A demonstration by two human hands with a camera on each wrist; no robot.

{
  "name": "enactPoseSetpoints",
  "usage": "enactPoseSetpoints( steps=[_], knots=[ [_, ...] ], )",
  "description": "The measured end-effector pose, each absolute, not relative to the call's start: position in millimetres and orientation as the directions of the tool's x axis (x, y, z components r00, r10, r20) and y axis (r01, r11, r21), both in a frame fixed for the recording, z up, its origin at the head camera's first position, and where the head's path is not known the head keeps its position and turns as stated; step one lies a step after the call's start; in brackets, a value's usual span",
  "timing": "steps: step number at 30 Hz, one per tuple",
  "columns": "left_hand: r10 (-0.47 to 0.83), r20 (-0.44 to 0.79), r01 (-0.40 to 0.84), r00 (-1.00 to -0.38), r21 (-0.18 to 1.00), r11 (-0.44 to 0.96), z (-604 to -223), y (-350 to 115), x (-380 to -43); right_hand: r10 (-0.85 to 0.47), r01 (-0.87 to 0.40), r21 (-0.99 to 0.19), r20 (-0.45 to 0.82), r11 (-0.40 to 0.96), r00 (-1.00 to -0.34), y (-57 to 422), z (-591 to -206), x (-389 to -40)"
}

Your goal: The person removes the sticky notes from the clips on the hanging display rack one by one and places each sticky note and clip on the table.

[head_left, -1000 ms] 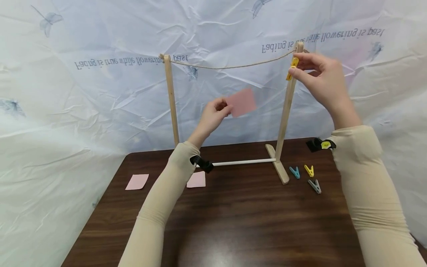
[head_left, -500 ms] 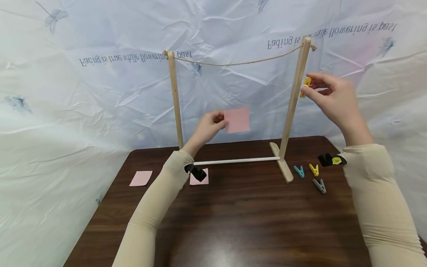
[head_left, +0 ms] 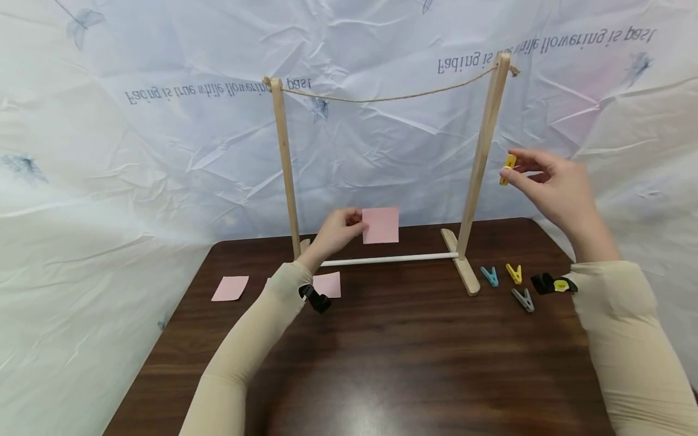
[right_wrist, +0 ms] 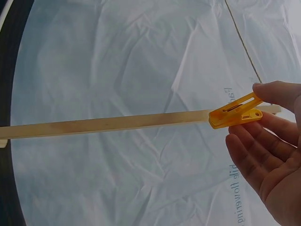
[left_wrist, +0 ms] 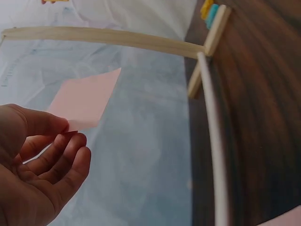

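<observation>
Between thumb and fingers my left hand (head_left: 339, 232) pinches the left edge of a square pink paper note (head_left: 381, 225), held up between the posts below the string. The same pink note (left_wrist: 88, 99) shows in the left wrist view, gripped near one corner. To the right of the right post, my right hand (head_left: 557, 186) holds a yellow clothespin (head_left: 508, 169). In the right wrist view, thumb and fingers pinch the handles of this yellow clothespin (right_wrist: 235, 111). A sagging twine string (head_left: 376, 99) spans the tops of the two wooden posts; nothing hangs on it.
The right post (head_left: 482, 157) and left post (head_left: 286, 163) are joined low by a white rod (head_left: 389, 260). Pink notes (head_left: 230, 288) lie on the dark table (head_left: 414, 351), one partly behind the left arm. Right of the stand lie blue (head_left: 489, 277), yellow (head_left: 514, 274) and grey (head_left: 523, 300) clothespins.
Both hands have come down from near the string. The left hand lowered the pink note, now level; the right hand moved down and right, away from the post, with the yellow clothespin.
</observation>
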State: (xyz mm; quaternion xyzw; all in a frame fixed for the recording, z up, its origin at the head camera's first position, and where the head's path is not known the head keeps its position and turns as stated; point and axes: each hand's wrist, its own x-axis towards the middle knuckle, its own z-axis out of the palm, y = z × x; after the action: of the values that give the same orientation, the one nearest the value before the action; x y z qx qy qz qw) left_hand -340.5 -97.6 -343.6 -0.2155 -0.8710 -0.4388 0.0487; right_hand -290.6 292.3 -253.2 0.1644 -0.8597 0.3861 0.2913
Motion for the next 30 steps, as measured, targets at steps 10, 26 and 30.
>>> enactPoseSetpoints(
  steps=[10,26,30],
  knots=[
    [0.315,0.163,0.323,-0.935,0.757,0.568,-385,-107,-335,-0.062,-0.531,-0.575,0.64,0.622,-0.766,301,-272,-291],
    [0.269,0.037,0.204,-0.962,0.755,0.623,-437,-112,-333,-0.063,-0.433,-0.635,0.518,0.64,-0.853,306,-289,-288],
    [0.27,0.024,0.198,-0.963,0.741,0.642,-444,-111,-334,-0.06,-0.425,-0.637,0.512,0.644,-0.857,307,-290,-287]
  ],
)
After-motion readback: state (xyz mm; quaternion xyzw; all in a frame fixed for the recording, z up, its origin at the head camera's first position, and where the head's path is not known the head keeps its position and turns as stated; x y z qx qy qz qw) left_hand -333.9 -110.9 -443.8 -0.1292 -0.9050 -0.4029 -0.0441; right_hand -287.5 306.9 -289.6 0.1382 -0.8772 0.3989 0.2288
